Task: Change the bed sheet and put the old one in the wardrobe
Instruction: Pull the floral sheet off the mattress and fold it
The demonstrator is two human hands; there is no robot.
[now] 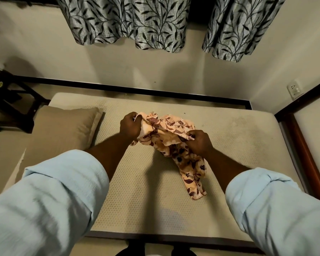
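left hand (130, 126) and right hand (199, 143), each grip tight on the floral sheet (171, 126) over the mattress (137, 196)

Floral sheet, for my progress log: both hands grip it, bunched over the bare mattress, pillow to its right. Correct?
No: the left hand and right hand grip the floral sheet, bunched over the bare mattress, but the head view shows the pillow to its left.

The bare mattress (238, 137) carries a tan pillow (63, 130) at its left end and a crumpled floral sheet (190, 169) near its middle
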